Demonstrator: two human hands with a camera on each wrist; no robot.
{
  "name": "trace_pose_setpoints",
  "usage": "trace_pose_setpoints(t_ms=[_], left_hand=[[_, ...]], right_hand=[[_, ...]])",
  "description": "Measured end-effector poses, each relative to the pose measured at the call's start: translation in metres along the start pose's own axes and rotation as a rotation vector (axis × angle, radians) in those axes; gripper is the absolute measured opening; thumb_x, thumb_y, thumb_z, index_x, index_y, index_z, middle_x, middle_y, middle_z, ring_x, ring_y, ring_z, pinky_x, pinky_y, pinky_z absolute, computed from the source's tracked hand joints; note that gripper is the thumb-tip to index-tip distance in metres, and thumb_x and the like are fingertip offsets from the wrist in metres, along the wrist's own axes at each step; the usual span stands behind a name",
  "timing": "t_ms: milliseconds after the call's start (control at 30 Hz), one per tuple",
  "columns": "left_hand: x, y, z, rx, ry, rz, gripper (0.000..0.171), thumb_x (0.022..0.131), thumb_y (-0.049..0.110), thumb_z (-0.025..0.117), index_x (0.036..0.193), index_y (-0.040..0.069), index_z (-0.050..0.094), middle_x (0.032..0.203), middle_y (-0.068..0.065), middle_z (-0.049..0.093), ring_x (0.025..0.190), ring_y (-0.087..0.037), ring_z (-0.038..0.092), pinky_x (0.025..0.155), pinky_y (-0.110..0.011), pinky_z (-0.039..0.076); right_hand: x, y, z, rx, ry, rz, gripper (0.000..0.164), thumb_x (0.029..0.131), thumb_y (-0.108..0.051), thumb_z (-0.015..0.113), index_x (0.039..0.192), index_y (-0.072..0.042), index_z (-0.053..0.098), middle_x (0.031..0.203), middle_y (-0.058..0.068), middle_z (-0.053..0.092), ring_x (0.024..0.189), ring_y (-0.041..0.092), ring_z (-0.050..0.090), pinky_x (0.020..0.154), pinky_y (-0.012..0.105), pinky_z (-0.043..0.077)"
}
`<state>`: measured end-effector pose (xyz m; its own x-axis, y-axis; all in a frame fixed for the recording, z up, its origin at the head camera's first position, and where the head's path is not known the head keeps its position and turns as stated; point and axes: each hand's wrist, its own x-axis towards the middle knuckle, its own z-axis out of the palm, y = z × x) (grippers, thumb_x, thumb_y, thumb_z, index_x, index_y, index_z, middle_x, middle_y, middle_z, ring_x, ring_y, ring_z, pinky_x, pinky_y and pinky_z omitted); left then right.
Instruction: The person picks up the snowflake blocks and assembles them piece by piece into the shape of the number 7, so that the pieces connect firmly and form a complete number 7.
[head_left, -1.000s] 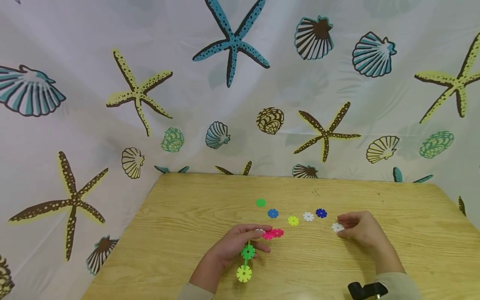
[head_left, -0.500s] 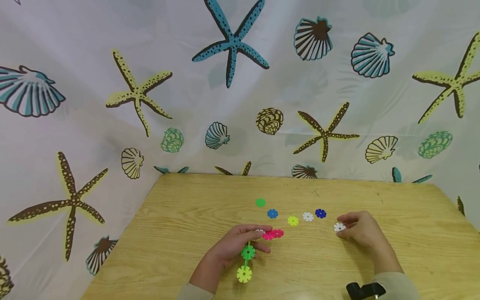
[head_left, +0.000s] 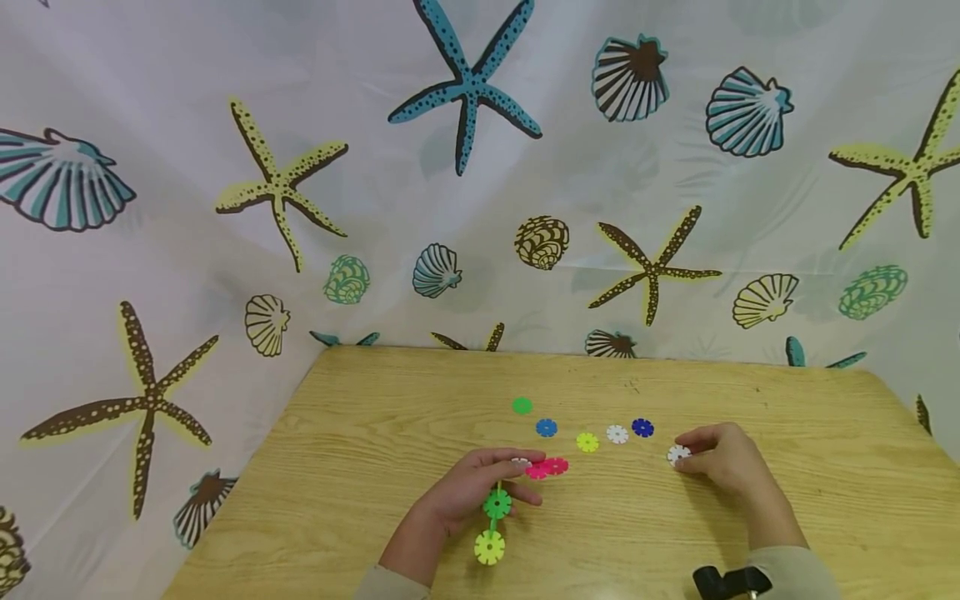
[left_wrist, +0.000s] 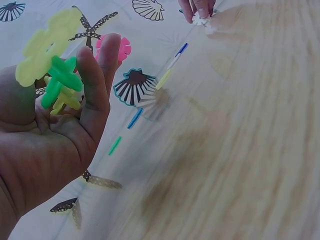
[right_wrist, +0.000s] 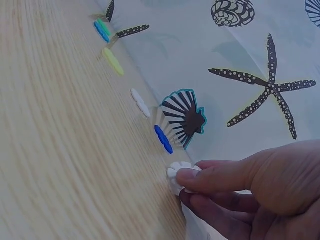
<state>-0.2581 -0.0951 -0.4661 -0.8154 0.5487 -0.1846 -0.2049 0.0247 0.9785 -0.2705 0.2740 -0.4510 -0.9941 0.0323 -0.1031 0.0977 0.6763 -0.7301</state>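
– What is held by the left hand (head_left: 467, 492)?
– A chain of joined discs (head_left: 497, 503) is gripped.
– And by the right hand (head_left: 724, 458)?
– A white disc (head_left: 676, 455) is pinched, near a dark-blue disc (head_left: 642, 427) on the table (head_left: 337, 433).

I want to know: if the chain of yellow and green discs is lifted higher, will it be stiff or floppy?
The chain is probably fairly stiff, because its discs look slotted together crosswise. It is likely light, since the discs appear thin. A sharp tug might separate it, as the discs seem to meet only at their notched rims.
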Motion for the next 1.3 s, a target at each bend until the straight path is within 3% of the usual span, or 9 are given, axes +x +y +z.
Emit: trace_pose_setpoints(t_ms=[300,533,767,1067,1200,1300], left_hand=[[-0.001,0.001,-0.001,-0.021,-0.010,-0.012,0.041,0.103,0.031,0.055,0.138,0.010,0.061,0.134,-0.015,0.064,0.092,-0.014,0.074,0.061,-0.018,0.052],[0.000,0.000,-0.001,-0.022,-0.018,-0.005,0.042,0.102,0.032,0.056,0.138,0.011,0.061,0.135,-0.019,0.063,0.092,-0.013,0.074,0.060,-0.016,0.050],[0.001,0.000,-0.002,-0.038,-0.025,0.008,0.042,0.102,0.031,0.056,0.138,0.008,0.060,0.145,-0.007,0.057,0.092,-0.013,0.074,0.058,-0.016,0.050],[0.002,-0.001,-0.003,-0.034,-0.012,0.006,0.039,0.103,0.030,0.055,0.135,0.011,0.063,0.138,-0.008,0.062,0.092,-0.015,0.075,0.061,-0.018,0.053],[0.001,-0.001,-0.003,-0.019,-0.007,0.010,0.039,0.102,0.031,0.055,0.135,0.011,0.063,0.137,-0.009,0.063,0.093,-0.015,0.075,0.063,-0.020,0.055],[0.000,0.000,-0.003,-0.006,-0.004,0.014,0.039,0.102,0.032,0.055,0.135,0.011,0.063,0.136,-0.009,0.064,0.093,-0.016,0.075,0.065,-0.022,0.056]], right_hand=[[-0.003,-0.013,0.005,0.032,-0.026,-0.008,0.025,0.086,-0.003,0.075,0.110,0.006,0.073,0.102,0.019,0.072,0.080,0.016,0.064,0.067,0.028,0.059],[-0.003,-0.020,0.009,-0.019,-0.034,-0.052,0.030,0.085,-0.013,0.079,0.109,0.002,0.075,0.103,0.018,0.074,0.089,0.020,0.065,0.072,0.030,0.055],[-0.004,-0.023,0.012,-0.015,-0.029,-0.059,0.032,0.085,-0.018,0.081,0.111,0.001,0.075,0.104,0.017,0.074,0.092,0.021,0.066,0.076,0.035,0.056],[-0.003,-0.028,0.019,0.127,-0.051,-0.071,0.036,0.087,-0.023,0.079,0.114,0.000,0.074,0.108,0.014,0.075,0.093,0.014,0.067,0.072,0.021,0.055],[-0.002,-0.029,0.021,0.174,-0.060,-0.062,0.037,0.086,-0.023,0.080,0.115,0.001,0.074,0.116,0.017,0.073,0.096,0.013,0.067,0.073,0.020,0.056],[-0.001,-0.030,0.023,0.278,-0.099,-0.059,0.039,0.087,-0.017,0.079,0.118,0.006,0.070,0.122,0.022,0.069,0.094,0.013,0.070,0.077,0.024,0.060]])
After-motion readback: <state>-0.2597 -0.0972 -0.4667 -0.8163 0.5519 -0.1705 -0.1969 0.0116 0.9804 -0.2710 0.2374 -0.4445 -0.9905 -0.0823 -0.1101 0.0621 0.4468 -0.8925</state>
